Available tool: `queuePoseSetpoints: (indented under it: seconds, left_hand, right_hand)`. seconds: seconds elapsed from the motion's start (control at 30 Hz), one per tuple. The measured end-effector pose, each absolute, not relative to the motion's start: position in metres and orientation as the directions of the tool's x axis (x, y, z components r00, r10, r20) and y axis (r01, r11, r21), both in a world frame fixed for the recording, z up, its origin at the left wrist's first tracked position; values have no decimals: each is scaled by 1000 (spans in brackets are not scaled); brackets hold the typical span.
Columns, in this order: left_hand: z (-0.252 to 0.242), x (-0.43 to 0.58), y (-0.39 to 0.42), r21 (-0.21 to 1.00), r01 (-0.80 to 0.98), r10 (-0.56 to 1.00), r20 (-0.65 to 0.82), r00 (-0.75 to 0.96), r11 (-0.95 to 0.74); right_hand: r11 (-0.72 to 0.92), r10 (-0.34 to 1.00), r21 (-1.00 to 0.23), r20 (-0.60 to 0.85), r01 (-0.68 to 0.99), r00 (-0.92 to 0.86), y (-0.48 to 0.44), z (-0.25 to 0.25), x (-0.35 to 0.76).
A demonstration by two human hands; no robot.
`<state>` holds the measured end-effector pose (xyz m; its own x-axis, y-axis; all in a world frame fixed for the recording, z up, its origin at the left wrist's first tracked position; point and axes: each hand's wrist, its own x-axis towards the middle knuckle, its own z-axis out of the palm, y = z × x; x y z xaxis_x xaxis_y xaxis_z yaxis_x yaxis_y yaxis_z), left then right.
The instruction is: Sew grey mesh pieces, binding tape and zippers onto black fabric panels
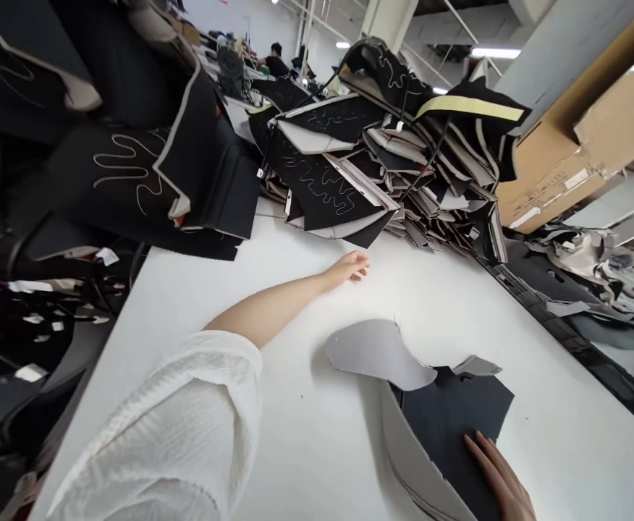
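Across worktop, my left fingers loose, empty, beside leaning stack; right fingers flat on black panel. Tugging could topple stack.

Long white worktable with a matte top, running toward the back of a wide open workshop. Overhead, lit fluorescent tube under a pale ceiling, white column just beside it. At right, large cardboard boxes stacked high, grey offcuts heaped lower down below them.
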<state>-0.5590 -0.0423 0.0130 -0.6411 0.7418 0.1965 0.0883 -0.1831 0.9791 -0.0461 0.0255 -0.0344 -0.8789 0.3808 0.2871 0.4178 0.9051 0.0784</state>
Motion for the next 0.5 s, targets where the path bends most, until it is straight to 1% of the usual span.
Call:
queuePoseSetpoints:
  seconds: [0.03,0.07,0.1,0.13,0.27,0.37,0.5]
  left_hand:
    - [15,-562,-44,978,-77,737,93,-669,-193]
    - [18,-566,-44,949,-227,718,-1,-696,-218]
    - [22,-570,-44,906,-339,691,-76,-719,-253]
    - [26,-573,-44,871,-397,660,-119,-742,-288]
    - [45,-570,-34,853,-342,480,-126,-868,-394]
    - [57,-557,-29,840,-291,335,-141,-932,-458]
    - [57,-536,-61,841,-231,192,-154,-969,-490]
  right_hand:
    - [908,379,59,305,414,-874,26,-36,-46]
    - [911,378,39,320,411,-869,27,-38,-46]
    - [910,383,23,332,414,-862,26,-39,-47]
    - [907,393,8,340,421,-854,24,-38,-49]
    - [878,460,-52,370,476,-807,6,-29,-62]
    - [858,503,-91,344,505,-793,-6,-17,-74]
    - [821,568,-149,307,551,-763,-10,-7,-80]
